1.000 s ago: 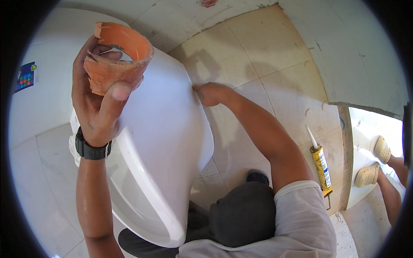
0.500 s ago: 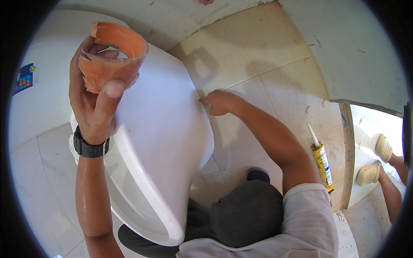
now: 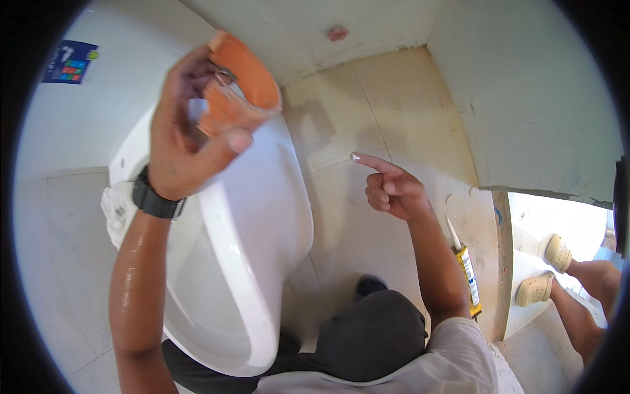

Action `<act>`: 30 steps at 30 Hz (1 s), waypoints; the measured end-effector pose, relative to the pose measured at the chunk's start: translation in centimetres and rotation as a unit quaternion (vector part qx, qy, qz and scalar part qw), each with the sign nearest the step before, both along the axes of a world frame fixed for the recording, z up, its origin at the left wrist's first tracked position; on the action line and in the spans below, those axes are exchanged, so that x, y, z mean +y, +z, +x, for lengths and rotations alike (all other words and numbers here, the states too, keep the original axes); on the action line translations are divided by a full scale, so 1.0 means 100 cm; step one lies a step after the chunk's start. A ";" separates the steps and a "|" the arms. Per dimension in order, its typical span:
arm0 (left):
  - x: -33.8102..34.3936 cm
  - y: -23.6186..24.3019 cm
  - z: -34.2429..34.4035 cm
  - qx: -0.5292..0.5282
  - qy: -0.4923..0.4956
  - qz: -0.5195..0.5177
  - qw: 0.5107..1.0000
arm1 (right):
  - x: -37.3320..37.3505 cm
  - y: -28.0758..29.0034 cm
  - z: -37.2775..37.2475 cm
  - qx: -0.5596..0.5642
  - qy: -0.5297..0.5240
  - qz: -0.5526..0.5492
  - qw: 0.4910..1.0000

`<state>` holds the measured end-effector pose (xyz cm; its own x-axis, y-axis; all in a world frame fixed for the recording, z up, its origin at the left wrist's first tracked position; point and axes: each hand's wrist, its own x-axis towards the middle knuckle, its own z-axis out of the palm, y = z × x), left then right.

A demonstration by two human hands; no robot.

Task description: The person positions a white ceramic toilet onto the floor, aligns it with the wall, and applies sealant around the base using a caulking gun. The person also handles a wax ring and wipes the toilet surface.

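Note:
My left hand (image 3: 187, 141), with a black watch on the wrist, grips a short ragged-edged ring of orange pipe (image 3: 254, 72). The thumb lies along its near side, and the fingers reach behind and inside it. The ring is held tilted above the white ceramic urinal (image 3: 226, 243), whose basin faces my left forearm. Apart from the urinal, my right hand (image 3: 397, 190) hovers over the tiles with nothing in it. Its index finger points out with a white smear on the tip, while the other fingers curl.
A yellow sealant cartridge (image 3: 467, 279) with a white nozzle lies right of my right forearm. Beyond a raised edge, another person's feet in beige clogs (image 3: 535, 289) show. A white crumpled thing (image 3: 117, 210) is beside the urinal. Pale walls (image 3: 531, 98) rise ahead and at right.
My right hand has left the urinal's edge, moving right and down, with its index finger now extended. My left hand and the pipe ring have shifted right and tilted. The view has turned slightly.

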<state>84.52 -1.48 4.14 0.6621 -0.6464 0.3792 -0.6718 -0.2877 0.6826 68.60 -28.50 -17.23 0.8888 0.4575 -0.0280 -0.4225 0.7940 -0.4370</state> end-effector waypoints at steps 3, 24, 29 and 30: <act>-0.002 0.003 -0.001 0.039 -0.037 -0.009 0.998 | 0.011 0.062 0.010 -0.158 -0.089 -0.125 0.975; -0.003 0.015 -0.003 0.017 -0.059 0.046 0.997 | 0.015 0.131 0.039 -0.442 -0.094 -0.572 0.685; -0.003 0.008 -0.001 0.016 -0.035 0.026 0.999 | 0.018 0.110 0.029 -0.300 -0.105 -0.389 0.865; -0.003 0.006 -0.001 0.022 -0.033 0.018 0.999 | 0.025 0.108 0.025 -0.269 -0.120 -0.308 0.905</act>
<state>84.39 -1.76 4.78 0.6338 -0.7013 0.3264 -0.6595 -0.2694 0.7018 71.10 -25.97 -6.40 0.9215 0.2946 0.2531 0.1342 0.3700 -0.9193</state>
